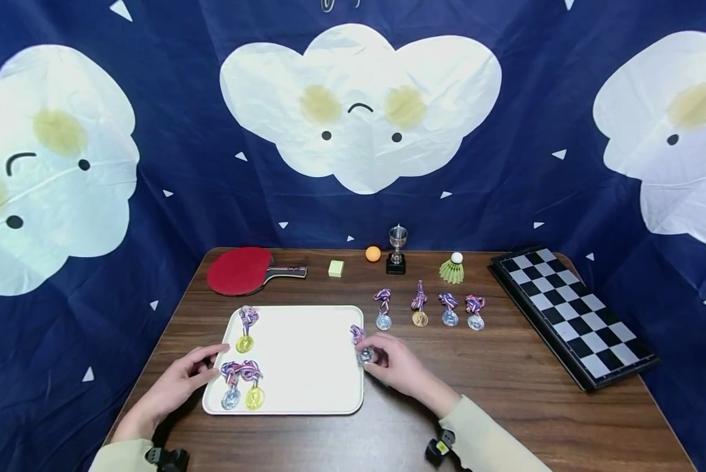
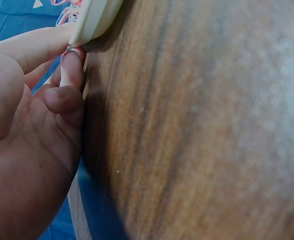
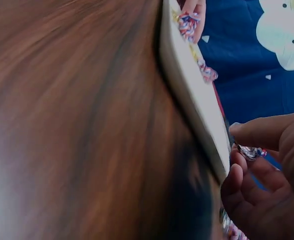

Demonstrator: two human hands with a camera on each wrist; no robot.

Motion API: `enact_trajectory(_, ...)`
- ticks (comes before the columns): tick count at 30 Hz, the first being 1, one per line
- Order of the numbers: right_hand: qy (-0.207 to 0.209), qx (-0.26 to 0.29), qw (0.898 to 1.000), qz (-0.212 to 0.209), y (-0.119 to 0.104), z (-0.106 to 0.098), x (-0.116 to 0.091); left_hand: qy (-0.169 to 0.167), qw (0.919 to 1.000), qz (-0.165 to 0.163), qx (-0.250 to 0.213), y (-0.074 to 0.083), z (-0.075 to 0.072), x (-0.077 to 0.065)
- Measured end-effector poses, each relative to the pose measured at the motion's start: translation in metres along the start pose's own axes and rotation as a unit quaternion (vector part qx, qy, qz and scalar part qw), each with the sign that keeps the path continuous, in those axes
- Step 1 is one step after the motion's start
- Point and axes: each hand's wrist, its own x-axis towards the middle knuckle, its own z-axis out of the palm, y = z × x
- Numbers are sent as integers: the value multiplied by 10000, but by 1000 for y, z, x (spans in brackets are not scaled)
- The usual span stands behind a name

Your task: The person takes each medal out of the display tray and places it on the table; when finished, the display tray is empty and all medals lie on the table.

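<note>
A white tray (image 1: 305, 360) lies on the wooden table. My left hand (image 1: 178, 383) grips its left edge, one finger over the rim and others curled at the edge by the table. A gold medal (image 1: 244, 344) with its striped ribbon lies at the tray's far left; a silver medal (image 1: 231, 398) and another gold medal (image 1: 255, 398) lie side by side at the near left. At the right rim, my right hand (image 1: 404, 370) pinches a silver medal (image 3: 246, 151) between thumb and finger, its ribbon (image 1: 357, 334) trailing over the tray's edge.
Behind the right hand lies a row of medals, one a bronze-toned medal (image 1: 420, 318). Along the back are a red table tennis paddle (image 1: 240, 270), yellow block (image 1: 336, 268), orange ball (image 1: 373, 254), trophy (image 1: 396, 249) and shuttlecock (image 1: 453, 269). A chessboard (image 1: 571, 314) is on the right.
</note>
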Motion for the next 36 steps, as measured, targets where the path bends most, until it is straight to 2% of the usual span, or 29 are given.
enact_trajectory(7, 59, -745, 9972, -91, 14, -9, -26, 5, 9999, -18, 120, -2, -1, -2)
enact_trajectory(15, -234, -1552, 9854, -656, 12, -12, -36, 66, 9998, -132, 142, -7, -2, -4)
enact_trajectory(20, -386, -1926, 9790, -536, 15, -20, -39, 46, 9996, -270, 117, -7, 0, -2)
enact_trajectory(23, -532, -1932, 9789, -387, 16, -26, -40, 26, 9996, -274, 98, -4, 3, 1)
enact_trajectory(26, -592, -1937, 9789, -272, 15, -28, -39, 8, 9999, -164, 54, -1, 4, 3)
enact_trajectory(29, -378, -1912, 9804, -301, 7, -24, -32, -17, 10000, -77, 29, 1, 4, 4)
enact_trajectory(33, 85, -1860, 9801, -685, -13, -6, -14, 27, 9999, -95, 22, 2, 1, 3)
enact_trajectory(36, 58, -1868, 9765, -1075, -30, 16, 3, 50, 9999, -102, 73, 1, 0, 1)
